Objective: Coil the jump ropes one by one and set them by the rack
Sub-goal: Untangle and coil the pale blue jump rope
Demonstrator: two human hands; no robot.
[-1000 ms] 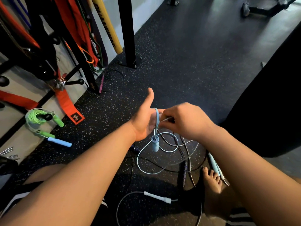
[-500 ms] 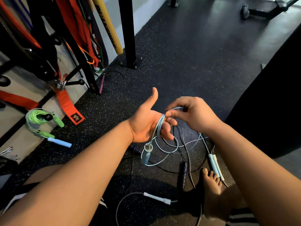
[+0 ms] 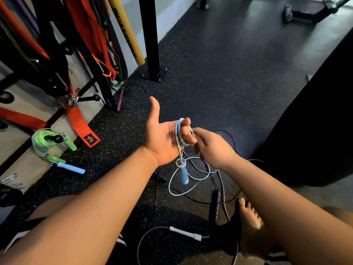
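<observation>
While the thin pale-blue plastic jump rope (image 3: 178, 134) sat looped round the curled fingers of the left hand (image 3: 160, 140), thumb raised, the right hand (image 3: 214, 150) pinched its cord just right. Handle (image 3: 184, 174) hanging below; slack on near floor. Recommended: even, snug turns, kept free of the black-handled rope (image 3: 214, 203).

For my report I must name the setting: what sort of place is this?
Probably a gym: dark speckled rubber floor, orange bands hanging on a black rack at the left, a coiled green jump rope by it, a light blue jump rope partly wound.
</observation>
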